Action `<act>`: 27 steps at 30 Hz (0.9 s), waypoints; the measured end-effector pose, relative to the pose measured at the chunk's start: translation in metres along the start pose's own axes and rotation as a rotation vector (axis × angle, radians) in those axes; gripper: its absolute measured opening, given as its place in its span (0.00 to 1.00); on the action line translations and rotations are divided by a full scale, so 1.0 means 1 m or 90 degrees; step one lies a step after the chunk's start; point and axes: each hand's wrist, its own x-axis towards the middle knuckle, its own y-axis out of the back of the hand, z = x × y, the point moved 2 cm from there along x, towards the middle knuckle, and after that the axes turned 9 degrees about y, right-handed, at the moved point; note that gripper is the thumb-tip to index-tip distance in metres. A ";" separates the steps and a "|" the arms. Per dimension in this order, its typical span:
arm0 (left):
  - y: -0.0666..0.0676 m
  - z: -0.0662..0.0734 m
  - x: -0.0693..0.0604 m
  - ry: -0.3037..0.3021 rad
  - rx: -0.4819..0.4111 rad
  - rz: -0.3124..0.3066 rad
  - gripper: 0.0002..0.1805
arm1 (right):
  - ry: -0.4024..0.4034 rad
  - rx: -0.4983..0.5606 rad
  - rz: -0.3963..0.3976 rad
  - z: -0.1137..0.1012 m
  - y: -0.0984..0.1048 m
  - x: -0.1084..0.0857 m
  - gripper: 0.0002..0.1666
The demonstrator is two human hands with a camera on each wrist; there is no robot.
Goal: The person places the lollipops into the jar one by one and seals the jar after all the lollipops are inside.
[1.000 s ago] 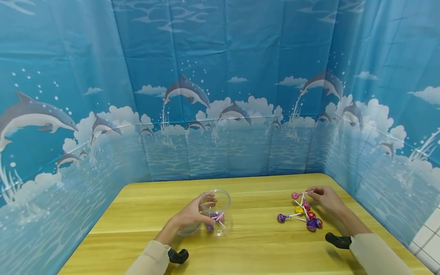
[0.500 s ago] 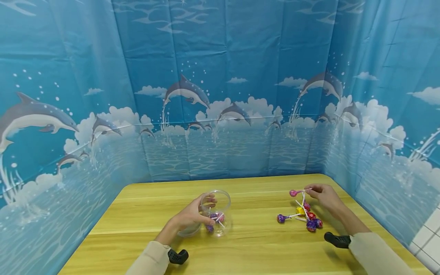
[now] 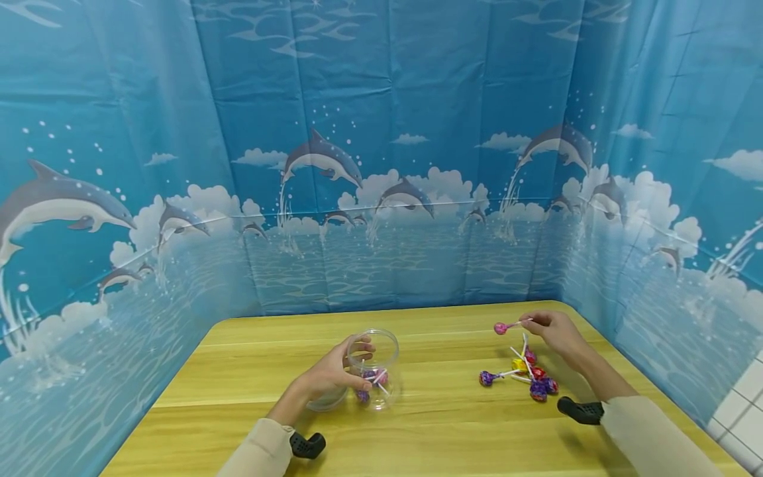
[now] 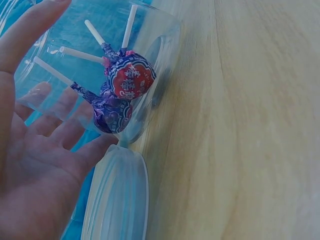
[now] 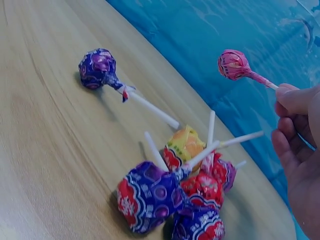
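The left hand (image 3: 335,372) curls round a clear plastic jar (image 3: 389,351) standing on the table; several lollipops (image 3: 380,377) lie inside it. In the left wrist view, the fingers and thumb of the left hand (image 4: 40,130) flank the jar, with wrapped purple lollipops (image 4: 132,75) visible through its wall. Above the table, the right hand (image 3: 556,334) pinches the stick of a pink lollipop (image 3: 501,328), its head pointing left. The right wrist view shows the right hand (image 5: 300,135) holding this pink lollipop (image 5: 233,64) above the loose pile.
Several purple, red and yellow lollipops (image 3: 538,389) lie in a pile on the right of the wooden table (image 3: 441,437). A single purple one (image 3: 486,378) lies left of them. A clear lid (image 4: 120,195) is beside the jar. A blue dolphin curtain (image 3: 381,265) surrounds the table.
The right hand has lifted the pink lollipop off the pile and moved it up and slightly left. The left hand and jar have stayed in place.
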 end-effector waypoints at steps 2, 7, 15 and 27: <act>0.000 0.000 0.000 0.001 0.000 0.000 0.47 | -0.001 -0.004 -0.003 -0.003 -0.001 0.002 0.26; 0.000 -0.002 0.001 0.003 -0.002 0.001 0.46 | 0.000 -0.008 -0.015 -0.010 -0.007 0.005 0.26; 0.001 -0.002 0.001 0.000 0.007 0.002 0.45 | 0.003 0.009 -0.032 -0.028 -0.019 0.010 0.26; 0.001 0.000 0.001 -0.002 -0.003 -0.005 0.45 | 0.057 0.023 -0.050 -0.055 -0.040 0.021 0.19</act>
